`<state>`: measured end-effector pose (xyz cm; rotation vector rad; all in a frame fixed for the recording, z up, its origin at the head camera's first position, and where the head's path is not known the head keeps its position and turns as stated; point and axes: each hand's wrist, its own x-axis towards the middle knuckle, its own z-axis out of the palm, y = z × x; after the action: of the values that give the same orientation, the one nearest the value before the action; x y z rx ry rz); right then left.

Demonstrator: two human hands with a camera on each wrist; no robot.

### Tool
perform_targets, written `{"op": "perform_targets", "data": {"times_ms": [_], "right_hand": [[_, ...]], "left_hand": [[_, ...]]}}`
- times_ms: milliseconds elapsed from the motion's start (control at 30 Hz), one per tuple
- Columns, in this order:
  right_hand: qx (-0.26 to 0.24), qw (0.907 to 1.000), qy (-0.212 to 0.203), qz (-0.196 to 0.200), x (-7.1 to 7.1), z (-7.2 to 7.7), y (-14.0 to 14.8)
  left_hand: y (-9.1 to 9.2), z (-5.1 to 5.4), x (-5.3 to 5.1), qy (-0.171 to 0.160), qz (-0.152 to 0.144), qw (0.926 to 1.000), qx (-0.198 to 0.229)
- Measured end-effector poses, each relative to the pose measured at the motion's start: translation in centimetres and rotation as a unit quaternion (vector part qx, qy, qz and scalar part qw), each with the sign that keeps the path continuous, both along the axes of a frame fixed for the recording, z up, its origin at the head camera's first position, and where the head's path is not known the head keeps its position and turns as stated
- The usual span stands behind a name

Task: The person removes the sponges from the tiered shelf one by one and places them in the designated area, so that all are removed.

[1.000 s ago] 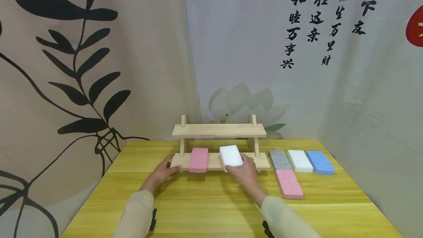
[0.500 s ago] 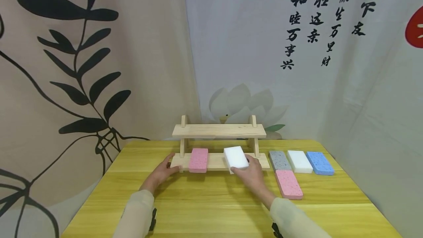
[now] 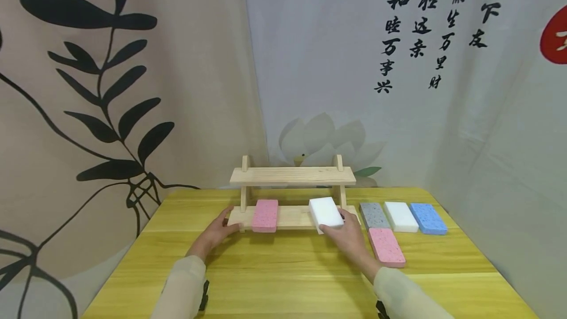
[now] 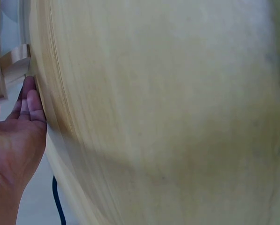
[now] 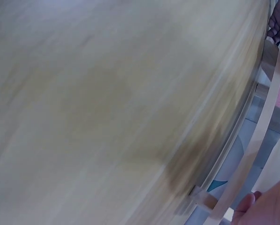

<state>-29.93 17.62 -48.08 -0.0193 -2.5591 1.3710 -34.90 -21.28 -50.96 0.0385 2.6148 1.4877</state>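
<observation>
Your hands are well apart: the left hand (image 3: 217,233) grips the left end of the lower board of a pale wooden two-tier rack (image 3: 294,216), and the right hand (image 3: 350,234) is clamped on a white rectangular foam sponge (image 3: 326,211). Compared with one second ago, your right hand and this sponge have shifted right along the lower board, widening the gap to the pink speckled rectangular sponge (image 3: 265,215) on its left part. Your left hand and that pink sponge have kept their positions.

The held sponge is slightly tilted at the board's right part; you cannot tell whether it rests on the wood. Your right fingers are partly hidden behind it, and your hand covers part of the board's right end. The right wrist view cuts off hand and sponge at its edge.

The rack's right upright (image 3: 342,196) stands just behind the held sponge. Right of the rack, on the yellowish wooden surface (image 3: 274,279), lie a grey speckled sponge (image 3: 374,215), a second white sponge (image 3: 401,216), a blue sponge (image 3: 428,218) and, nearer you, a second pink sponge (image 3: 387,247).
</observation>
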Motion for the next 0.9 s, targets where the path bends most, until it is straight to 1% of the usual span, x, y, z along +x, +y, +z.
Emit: {"op": "perform_targets", "data": {"times_ms": [367,467,600,733,833,900], "right_hand": [[0.008,0.9998,-0.018,0.005,1.0,0.1,2.9],[0.008,0.9997,-0.023,0.005,1.2,0.2,3.9],[0.013,0.9996,-0.025,0.007,1.6,0.3,5.0],[0.025,0.9994,-0.023,0.003,1.8,0.4,6.0],[0.027,0.9992,-0.031,0.004,2.1,0.7,6.8],[0.019,0.999,-0.039,0.007,2.3,0.9,7.4]], "left_hand": [[-0.2,-0.2,-0.2,0.001,-0.014,0.9999,-0.002],[-0.1,-0.2,-0.3,0.002,-0.014,0.9999,0.001],[0.0,0.1,-0.1,-0.001,-0.005,0.9999,0.009],[0.0,0.2,0.1,-0.002,-0.006,1.0,0.007],[0.0,0.1,0.0,-0.002,-0.01,1.0,0.001],[0.0,0.0,-0.1,-0.004,-0.008,0.9999,0.008]]}}
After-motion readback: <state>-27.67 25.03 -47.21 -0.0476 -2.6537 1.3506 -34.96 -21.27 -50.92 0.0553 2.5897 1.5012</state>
